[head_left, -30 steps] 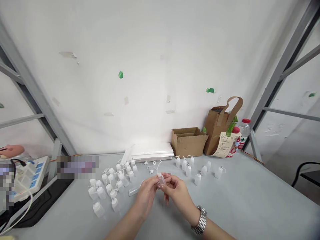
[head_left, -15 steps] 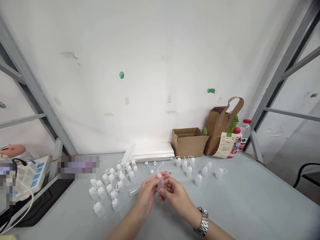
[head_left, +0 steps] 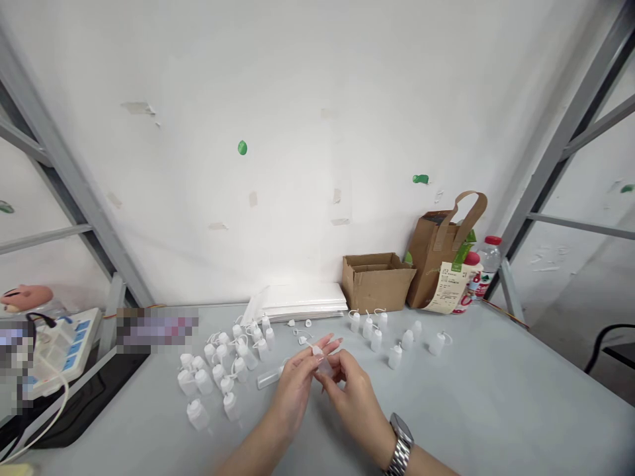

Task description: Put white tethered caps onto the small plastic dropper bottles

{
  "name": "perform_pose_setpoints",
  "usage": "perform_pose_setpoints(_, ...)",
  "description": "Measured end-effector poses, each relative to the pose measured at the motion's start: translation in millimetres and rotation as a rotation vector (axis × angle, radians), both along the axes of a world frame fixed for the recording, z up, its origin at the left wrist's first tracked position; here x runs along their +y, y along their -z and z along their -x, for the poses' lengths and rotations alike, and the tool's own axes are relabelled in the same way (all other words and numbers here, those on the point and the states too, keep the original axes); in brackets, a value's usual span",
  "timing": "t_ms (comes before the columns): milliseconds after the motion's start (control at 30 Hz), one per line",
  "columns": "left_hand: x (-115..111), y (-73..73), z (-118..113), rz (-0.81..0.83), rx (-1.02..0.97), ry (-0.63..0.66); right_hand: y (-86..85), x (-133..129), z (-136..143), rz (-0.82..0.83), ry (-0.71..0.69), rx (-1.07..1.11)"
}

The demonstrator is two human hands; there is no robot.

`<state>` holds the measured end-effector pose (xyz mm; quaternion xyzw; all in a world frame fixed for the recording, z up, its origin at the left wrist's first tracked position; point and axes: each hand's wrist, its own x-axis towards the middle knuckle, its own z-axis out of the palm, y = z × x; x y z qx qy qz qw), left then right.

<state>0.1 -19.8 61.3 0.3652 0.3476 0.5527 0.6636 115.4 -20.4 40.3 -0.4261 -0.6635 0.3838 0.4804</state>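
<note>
A small translucent squeeze bottle [head_left: 325, 368] with a white top is held tilted between both hands, above the middle of the table. My left hand [head_left: 295, 383] pinches it near the top with the thumb, and its other fingers stretch out behind. Lower on the body, my right hand [head_left: 353, 390] grips with thumb and bent fingers. Fingers hide part of the bottle. Left of my left hand a clear bottle [head_left: 268, 379] lies on its side. Several loose white caps [head_left: 302, 340] are scattered just beyond my hands.
Several white-capped bottles [head_left: 203, 381] crowd the left; several more [head_left: 395, 357] stand at the right. Along the wall are a stack of white sheets [head_left: 302, 301], a cardboard box [head_left: 377, 291], a paper bag [head_left: 421, 264] and drink bottles. A power strip [head_left: 82, 344] sits far left.
The held bottle has gone from nearly upright to tilted, its top leaning left. My right wrist has turned, so the watch face now shows.
</note>
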Motion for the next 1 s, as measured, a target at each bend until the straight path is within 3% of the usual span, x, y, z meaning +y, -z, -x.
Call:
perform_pose_setpoints(233, 3, -5.2, 6, 0.026, 0.082, 0.044, -6.9, 10, 0, 0.357, -0.249, 0.366)
perform_pose_setpoints(433, 1, -1.4, 5, -0.009, -0.006, 0.107, -2.8, 10, 0, 0.326, -0.182, 0.371)
perform_pose_setpoints(667, 1, 3.7, 6, 0.045, -0.123, 0.167, -1.9, 7, 3, 0.388, -0.234, 0.437)
perform_pose_setpoints(1000, 1, 2.8, 4, 0.047, -0.064, 0.114, 4.1, 8, 1, 0.310, -0.215, 0.348)
